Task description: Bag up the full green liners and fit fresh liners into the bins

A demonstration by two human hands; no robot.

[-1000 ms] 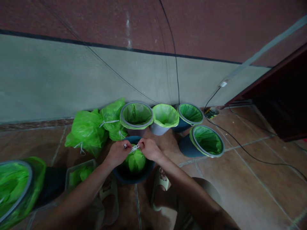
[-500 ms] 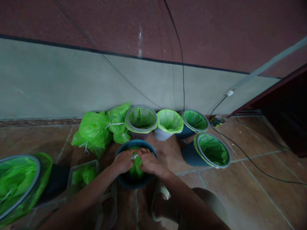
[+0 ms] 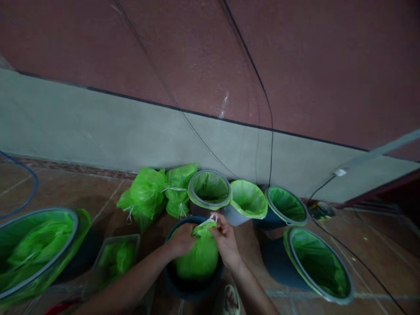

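Observation:
A green plastic garbage bag (image 3: 198,256) bulges up out of a dark blue bin (image 3: 193,293) standing in front of me, its neck gathered at the top. My left hand (image 3: 183,239) is closed on the left side of the neck, its fingertips partly hidden by the plastic. My right hand (image 3: 225,238) grips the neck from the right, beside a white drawstring (image 3: 214,217) that loops up at the top. The lower part of the bag sits inside the bin, where the rim hides it.
Two tied green bags (image 3: 147,190) rest against the wall. Beside them stand a grey-rimmed lined bin (image 3: 210,203), a white lined bin (image 3: 239,216) and blue lined bins (image 3: 278,258). At left are a large lined bin (image 3: 75,218) and a clear tub (image 3: 138,238). A black cable (image 3: 354,258) crosses the floor.
Both hands have moved from pressing down inside the bin to holding the bag's gathered neck. The bag now stands higher and fuller, with its white drawstring showing. The view has shifted.

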